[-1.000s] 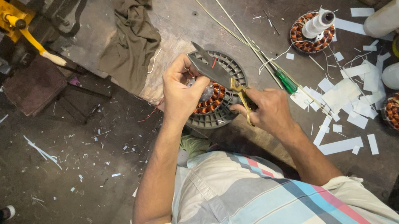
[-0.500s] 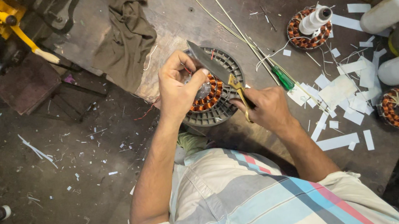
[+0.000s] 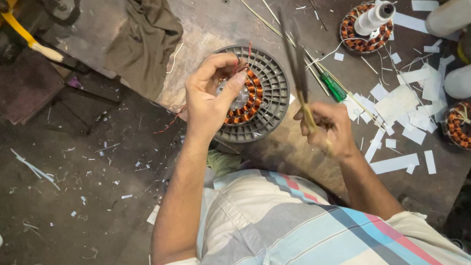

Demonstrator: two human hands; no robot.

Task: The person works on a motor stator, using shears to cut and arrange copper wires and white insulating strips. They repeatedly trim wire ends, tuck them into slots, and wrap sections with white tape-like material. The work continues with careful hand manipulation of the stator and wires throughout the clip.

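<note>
The grey round motor housing (image 3: pixel 258 94) with its ring of copper windings lies near the edge of the worn workbench (image 3: pixel 209 4); every place below is told from it. The left hand (image 3: pixel 211 98) rests on its left half, fingers curled over the rim and thumb pressing down on the windings, so that part of the coil ring and the centre are hidden under the hand. Thin red wire ends show just past the fingertips, too fine to follow. The right hand (image 3: pixel 326 130) is just right of the housing and a little nearer the person, closed in a pinch around a pair of thin dark blades (image 3: pixel 296 69) that rise across the housing's right rim; blur makes it hard to tell whether they are scissors or flat strips. Right of the housing lies a green-handled screwdriver (image 3: pixel 332 85), then scattered white paper slips (image 3: pixel 398 103). Farther right are two more copper-wound stators (image 3: pixel 365 30), one with a white spool standing in it, and two white plastic bottles (image 3: pixel 467 4) cut off by the frame edge. Up and left of the housing lies a crumpled olive cloth (image 3: pixel 147 30)
</note>
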